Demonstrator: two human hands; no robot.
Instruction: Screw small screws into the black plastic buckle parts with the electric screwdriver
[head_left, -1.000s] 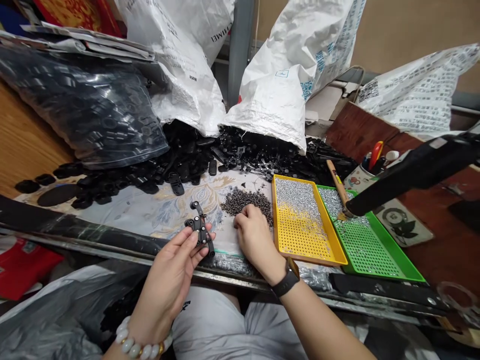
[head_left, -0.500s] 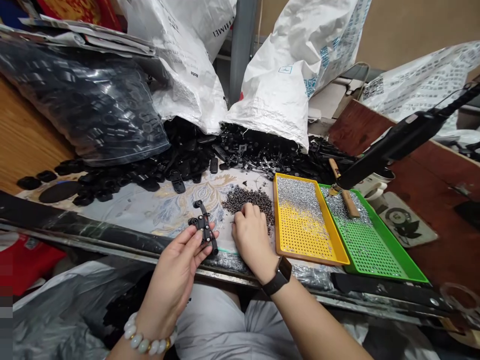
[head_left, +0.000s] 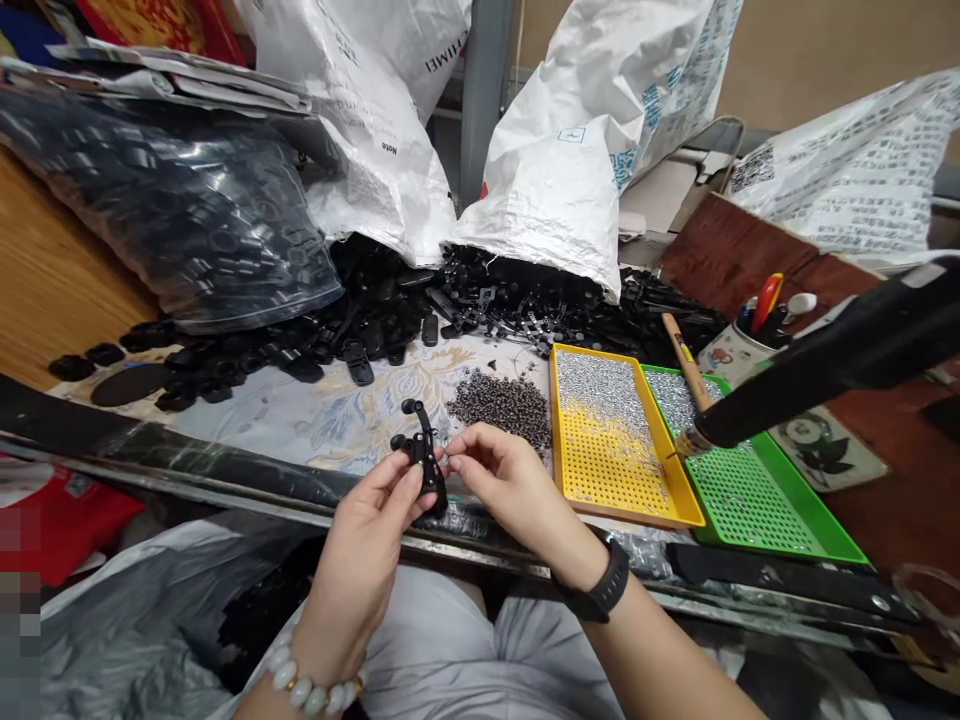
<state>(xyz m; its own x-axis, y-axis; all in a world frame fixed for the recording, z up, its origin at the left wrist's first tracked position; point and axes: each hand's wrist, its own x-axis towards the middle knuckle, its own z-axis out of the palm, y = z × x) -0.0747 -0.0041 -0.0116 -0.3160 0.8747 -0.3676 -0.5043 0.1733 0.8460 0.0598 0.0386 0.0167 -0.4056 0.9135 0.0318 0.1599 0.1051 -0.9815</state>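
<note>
My left hand (head_left: 382,515) is closed around a black plastic assembly (head_left: 424,440), a jointed piece with slim arms and round ends, held above the table's front edge. My right hand (head_left: 506,480) pinches thumb and forefinger together right beside it. Between those fingertips shows a small metal part (head_left: 445,460), too tiny to name exactly. Behind the right hand lies a heap of small dark metal parts (head_left: 499,405). To its right stands a yellow perforated tray (head_left: 600,485) with small silvery pieces, touching a green tray (head_left: 772,500) holding similar ones.
A black electric screwdriver (head_left: 817,370) hangs over the green tray, near a wooden-handled tool (head_left: 686,360). Black plastic parts (head_left: 360,330) spill along the back below white sacks (head_left: 547,200). A clear bag of black pieces (head_left: 202,220) fills the left; a pen cup (head_left: 739,345) stands right.
My right hand has left the dark heap and come left to the black assembly, with a small part in its fingertips. My left hand has shifted slightly right, turning the assembly. The screwdriver appears lower and nearer.
</note>
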